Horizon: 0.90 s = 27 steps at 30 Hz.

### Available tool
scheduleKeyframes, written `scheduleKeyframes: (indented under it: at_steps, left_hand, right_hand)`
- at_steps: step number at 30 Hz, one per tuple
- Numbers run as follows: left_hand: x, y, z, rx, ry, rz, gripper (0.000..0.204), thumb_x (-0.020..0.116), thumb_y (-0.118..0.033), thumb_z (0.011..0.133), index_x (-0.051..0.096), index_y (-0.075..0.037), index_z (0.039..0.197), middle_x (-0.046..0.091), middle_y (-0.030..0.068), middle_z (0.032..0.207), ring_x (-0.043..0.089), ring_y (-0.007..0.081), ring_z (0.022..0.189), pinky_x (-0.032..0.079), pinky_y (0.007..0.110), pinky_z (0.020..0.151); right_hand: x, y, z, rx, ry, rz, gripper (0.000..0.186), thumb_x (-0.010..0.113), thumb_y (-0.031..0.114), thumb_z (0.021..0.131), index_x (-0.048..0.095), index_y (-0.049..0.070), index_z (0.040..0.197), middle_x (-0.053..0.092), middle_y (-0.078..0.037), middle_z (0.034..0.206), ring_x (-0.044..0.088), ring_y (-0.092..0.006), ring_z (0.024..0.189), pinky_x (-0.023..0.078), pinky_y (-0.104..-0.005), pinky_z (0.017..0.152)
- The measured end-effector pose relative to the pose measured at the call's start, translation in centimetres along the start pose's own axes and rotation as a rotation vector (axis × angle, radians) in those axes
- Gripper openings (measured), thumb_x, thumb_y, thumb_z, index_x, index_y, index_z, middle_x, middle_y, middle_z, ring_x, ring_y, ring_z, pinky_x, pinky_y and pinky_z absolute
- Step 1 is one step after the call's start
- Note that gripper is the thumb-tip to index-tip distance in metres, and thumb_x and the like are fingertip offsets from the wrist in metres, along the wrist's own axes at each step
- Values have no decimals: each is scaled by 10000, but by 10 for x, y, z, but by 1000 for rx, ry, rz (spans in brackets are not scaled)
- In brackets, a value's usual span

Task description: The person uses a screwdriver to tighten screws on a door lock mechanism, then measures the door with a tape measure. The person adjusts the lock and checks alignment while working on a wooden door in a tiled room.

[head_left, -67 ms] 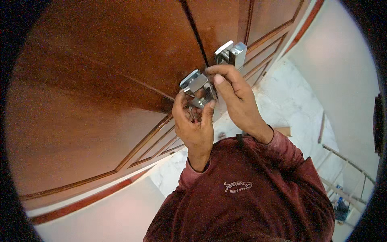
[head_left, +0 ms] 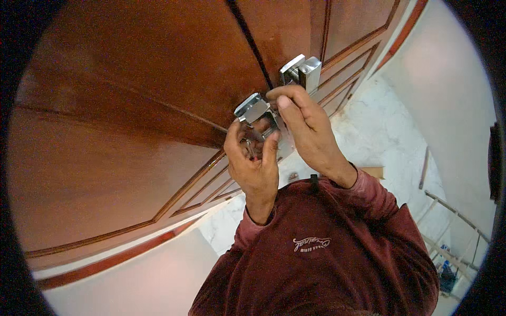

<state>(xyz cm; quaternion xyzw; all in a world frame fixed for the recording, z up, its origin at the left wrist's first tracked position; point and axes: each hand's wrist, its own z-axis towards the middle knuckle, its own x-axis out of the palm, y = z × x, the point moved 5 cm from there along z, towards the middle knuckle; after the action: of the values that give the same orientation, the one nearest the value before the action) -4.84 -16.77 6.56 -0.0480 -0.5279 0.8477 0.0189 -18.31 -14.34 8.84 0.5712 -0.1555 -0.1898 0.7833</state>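
My left hand (head_left: pixel 253 163) grips a shiny chrome fitting (head_left: pixel 255 110) at the wooden double door (head_left: pixel 132 79); its thumb and fingers are around the lower part, near a small piece with a bit of red, too small to name. My right hand (head_left: pixel 311 137) is curled at the fitting's upper right, thumb and index finger close together; whatever is between them is hidden. Beyond that hand, a second chrome handle (head_left: pixel 308 73) is mounted on the right door leaf, right of the dark seam between the leaves.
Below the door is a white marble floor (head_left: pixel 358 131), with a tan flat piece (head_left: pixel 371 172) behind my right arm. At the lower right stand a metal ladder-like frame (head_left: pixel 456 210) and some blue and dark items (head_left: pixel 448 276). A pale wall (head_left: pixel 443 73) bounds the right.
The view has shifted very slightly against the door and floor. Both hands keep their hold around the fitting, with my right hand a touch further left.
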Motion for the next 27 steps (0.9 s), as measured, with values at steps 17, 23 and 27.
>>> scheduleKeyframes:
  at_steps: [17, 23, 27]
  left_hand:
    - [-4, 25, -14, 21, -79, 34, 553, 728, -42, 843, 460, 10, 1323, 449, 170, 1318, 603, 123, 793, 492, 220, 613]
    - [-15, 42, -20, -58, 74, -102, 531, 717, -66, 857, 465, 29, 1314, 449, 192, 1309, 598, 127, 714, 495, 247, 612]
    - [-15, 49, -25, -43, 194, -106, 508, 717, -93, 864, 480, 30, 1295, 473, 198, 1288, 600, 128, 698, 489, 245, 603]
  right_hand:
    - [1, -13, 22, 414, 58, 159, 187, 602, 201, 958, 661, 25, 935, 658, -12, 817, 580, -81, 743, 454, -245, 682]
    - [-3, -3, 15, 498, 34, 332, 166, 603, 190, 951, 674, 41, 969, 680, -22, 915, 629, -104, 795, 481, -233, 725]
    - [5, -1, 12, 516, -3, 381, 194, 605, 203, 948, 680, 29, 988, 682, -34, 933, 640, -125, 813, 516, -272, 720]
